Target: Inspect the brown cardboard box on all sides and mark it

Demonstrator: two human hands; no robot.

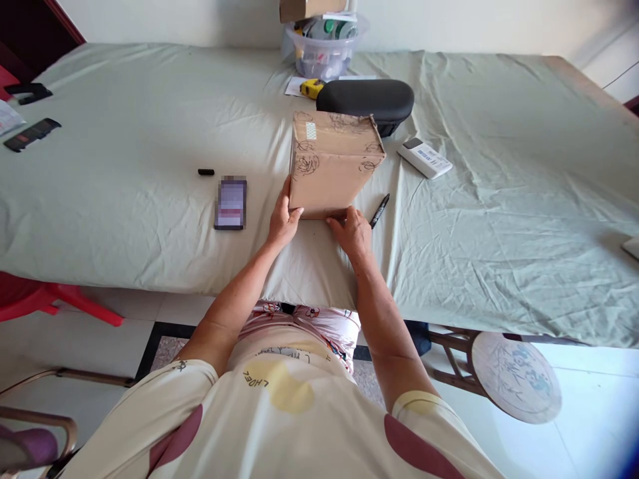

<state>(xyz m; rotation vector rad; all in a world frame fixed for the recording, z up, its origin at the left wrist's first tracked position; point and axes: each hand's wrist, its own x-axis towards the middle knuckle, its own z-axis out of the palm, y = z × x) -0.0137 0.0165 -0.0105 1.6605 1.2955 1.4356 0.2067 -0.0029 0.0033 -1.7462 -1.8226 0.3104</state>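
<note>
A brown cardboard box (332,179) with black scribbles near its corners stands in front of me on the cloth-covered table. My left hand (284,223) grips its lower left edge, thumb on the near face and fingers along the side, partly hidden. At the bottom right edge, my right hand (353,229) holds the box with bent fingers; their tips are partly hidden. Just right of that hand lies a black marker (380,211). Its black cap (206,172) seems to be the small piece lying to the left, above a phone (230,205) with a blurred screen.
Behind the box sit a black hard case (365,100), a yellow tape measure (312,88) and a filled clear plastic basket (324,56). A white and grey device (425,158) lies right. Dark objects (32,135) are far left. A round stool (516,377) stands below the table (124,199).
</note>
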